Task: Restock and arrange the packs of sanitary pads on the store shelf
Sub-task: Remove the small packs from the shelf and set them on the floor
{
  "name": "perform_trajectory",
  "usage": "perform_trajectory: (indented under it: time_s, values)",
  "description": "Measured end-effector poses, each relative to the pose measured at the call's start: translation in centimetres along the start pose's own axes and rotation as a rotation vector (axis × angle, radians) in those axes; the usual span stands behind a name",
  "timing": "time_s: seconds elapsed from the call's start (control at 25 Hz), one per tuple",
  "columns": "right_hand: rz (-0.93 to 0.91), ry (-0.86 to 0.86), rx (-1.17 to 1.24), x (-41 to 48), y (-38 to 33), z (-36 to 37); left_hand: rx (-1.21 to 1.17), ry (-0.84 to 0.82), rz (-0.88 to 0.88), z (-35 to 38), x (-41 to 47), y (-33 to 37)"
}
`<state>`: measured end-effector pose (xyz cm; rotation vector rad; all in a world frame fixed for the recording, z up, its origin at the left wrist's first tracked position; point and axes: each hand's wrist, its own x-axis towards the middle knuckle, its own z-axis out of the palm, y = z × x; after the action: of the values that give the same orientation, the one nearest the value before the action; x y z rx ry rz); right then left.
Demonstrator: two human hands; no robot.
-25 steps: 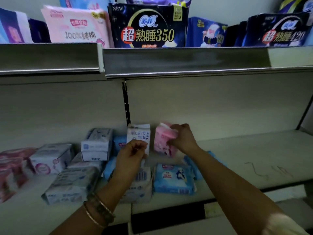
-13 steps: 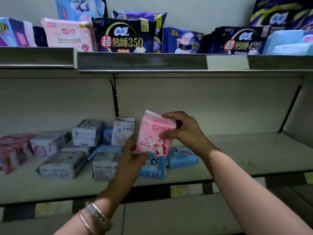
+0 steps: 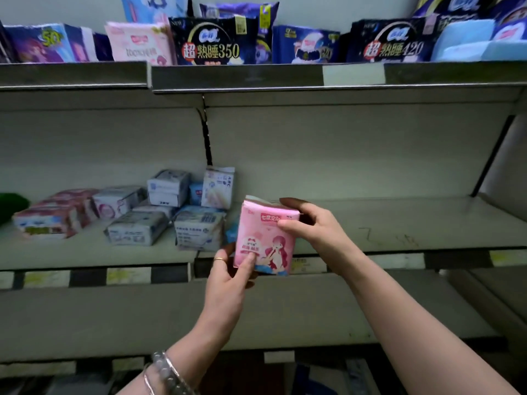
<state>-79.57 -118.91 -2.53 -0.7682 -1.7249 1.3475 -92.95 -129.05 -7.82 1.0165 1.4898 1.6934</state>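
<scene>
I hold a pink pack of pads upright in front of the middle shelf, clear of its front edge. My right hand grips its top right corner. My left hand grips its lower left corner, thumb on the front face. On the shelf to the left, several white and blue packs lie in a loose cluster. One white pack stands upright at the back. A pink and white pack lies further left.
The top shelf carries large dark blue, pink and light blue packs in a row. The right half of the middle shelf is bare. A lower shelf sits beneath, with price strips along the front edges.
The pink pack came off the shelf and moved toward me and down. My left hand let go of the white upright pack and took the pink pack's lower corner. The view pulled back.
</scene>
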Motion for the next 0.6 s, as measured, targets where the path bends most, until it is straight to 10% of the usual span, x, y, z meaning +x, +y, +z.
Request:
perform_trajectory:
  time_s: [0.6]
  values:
    - [0.150, 0.018, 0.004, -16.2, -1.5, 14.9, -0.029, -0.082, -0.131, -15.2, -18.3, -0.2]
